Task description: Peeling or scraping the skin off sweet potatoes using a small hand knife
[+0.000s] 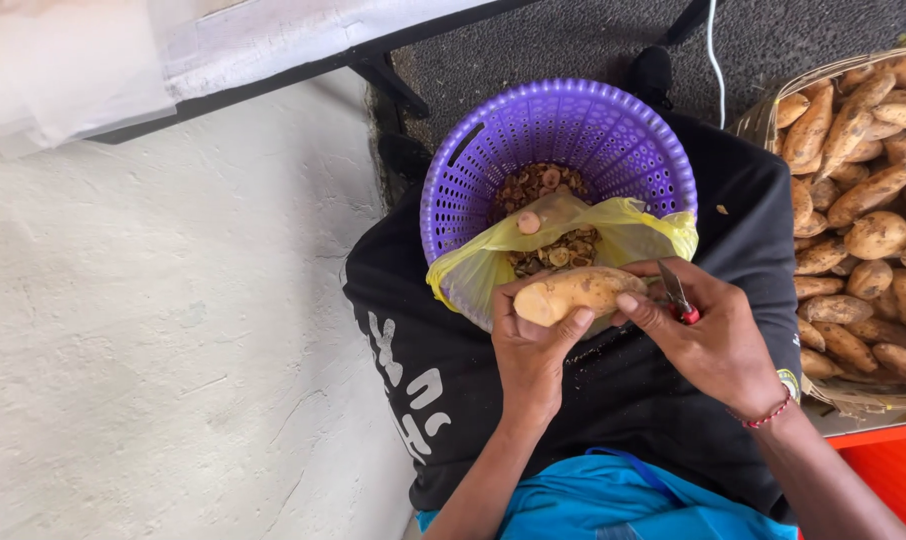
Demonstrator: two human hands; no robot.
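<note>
Our left hand [529, 345] grips a half-peeled sweet potato [578, 293] over the purple basket [573, 130]; our right hand [708, 335] clasps a small knife [676, 293] against it. We judge peeling is midway; next, turn the tuber.

A rough, pale plastered surface [153, 340] fills the left side, flatly lit by what seems to be daylight. Along the top runs a black frame [373, 62] draped with white plastic sheeting [83, 70]. Beyond it lies dark, speckled floor [573, 40], crossed by a thin white cable [715, 60]. A red surface [898, 470] shows lower right.
</note>
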